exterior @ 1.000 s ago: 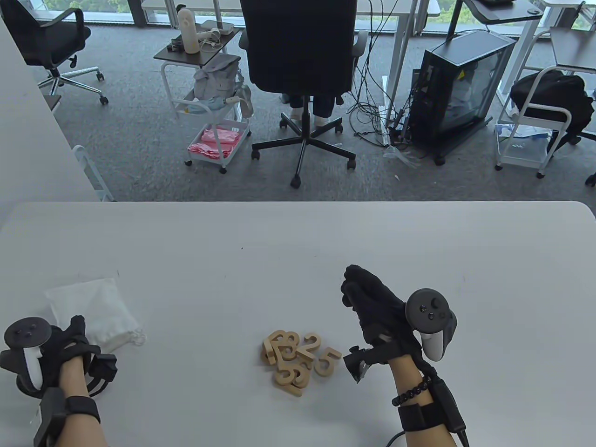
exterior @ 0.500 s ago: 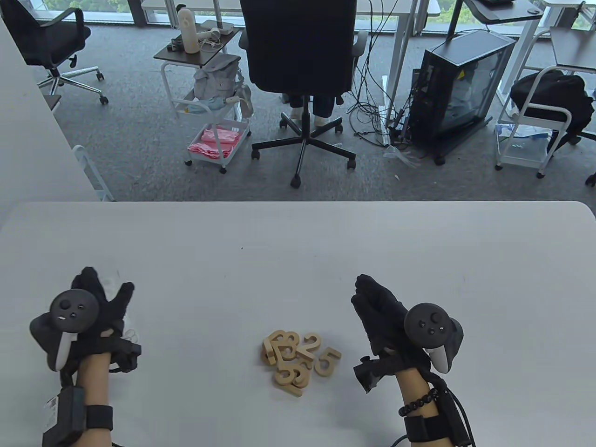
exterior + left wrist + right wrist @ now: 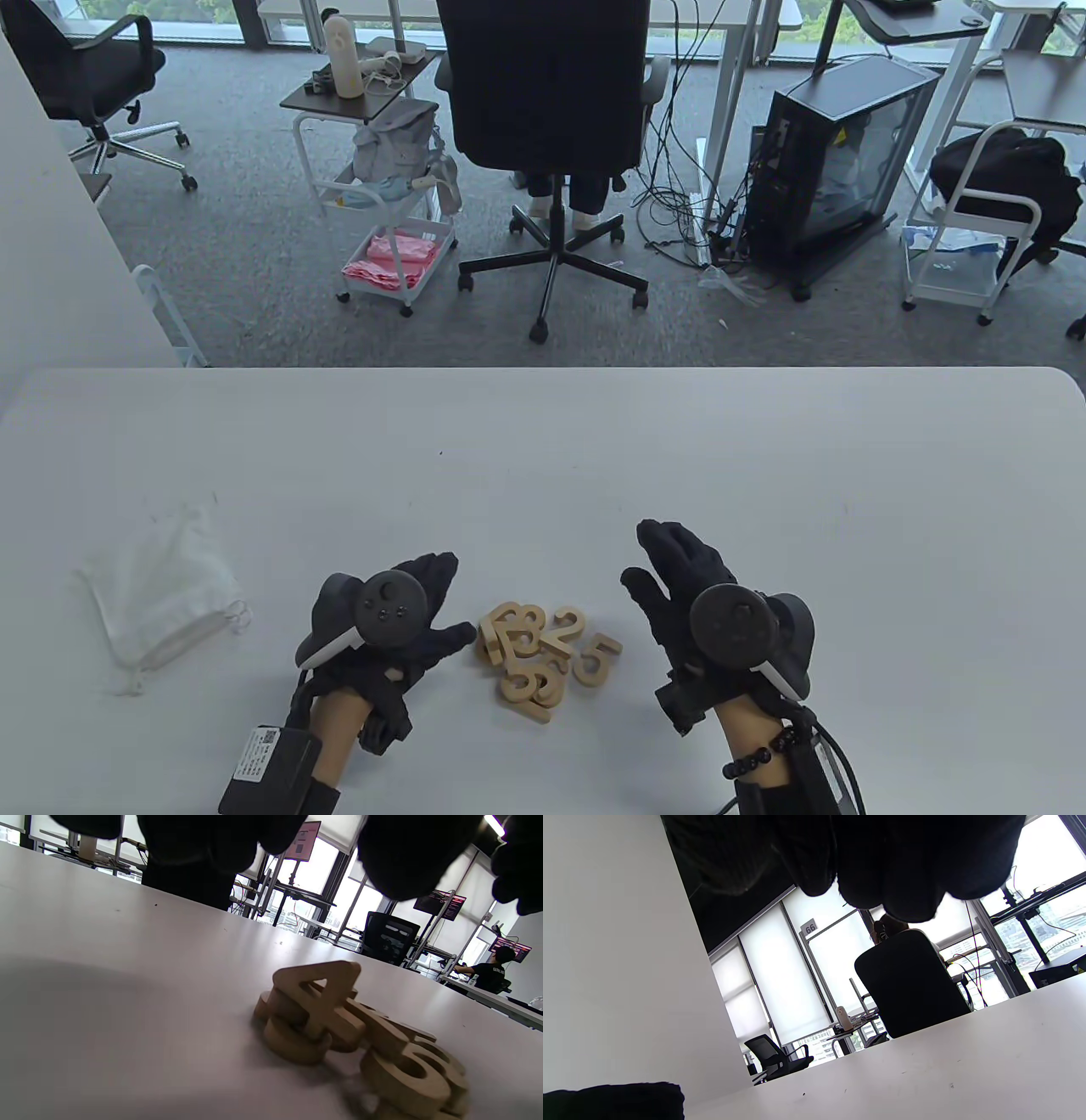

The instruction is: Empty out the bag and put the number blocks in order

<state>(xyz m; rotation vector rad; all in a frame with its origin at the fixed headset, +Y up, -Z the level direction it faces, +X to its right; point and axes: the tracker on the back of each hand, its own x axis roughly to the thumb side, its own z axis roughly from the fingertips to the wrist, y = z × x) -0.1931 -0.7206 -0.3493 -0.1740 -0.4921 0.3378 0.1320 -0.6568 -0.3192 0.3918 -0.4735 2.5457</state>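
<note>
Since half a second ago my left hand [image 3: 399, 624] has swung from over the bag across to the left edge of the number blocks [image 3: 543, 658], and my right hand [image 3: 687, 586] has drifted a little nearer to me and toward the pile.

Now my left hand hovers just beside the heap, fingers loosely spread and holding nothing; its thumb tip points at the nearest block, and I cannot tell whether it touches. My right hand sits just right of the pile, apart from it, fingers extended away from me and empty.

The wooden number blocks lie in a jumbled heap on the white tabletop [image 3: 594, 441], near its front edge, between my two hands. In the table view a 2 [image 3: 567, 630] and a 5 [image 3: 596, 658] show on the right of the heap, the rest overlapping. From the left wrist view a 4 [image 3: 322, 993] leans tilted on top of the blocks beneath it, my dark fingertips [image 3: 407, 857] hanging above.

The white drawstring bag [image 3: 161, 594] lies flat and crumpled on the tabletop, well to the left of the pile, with nobody touching it.
</note>
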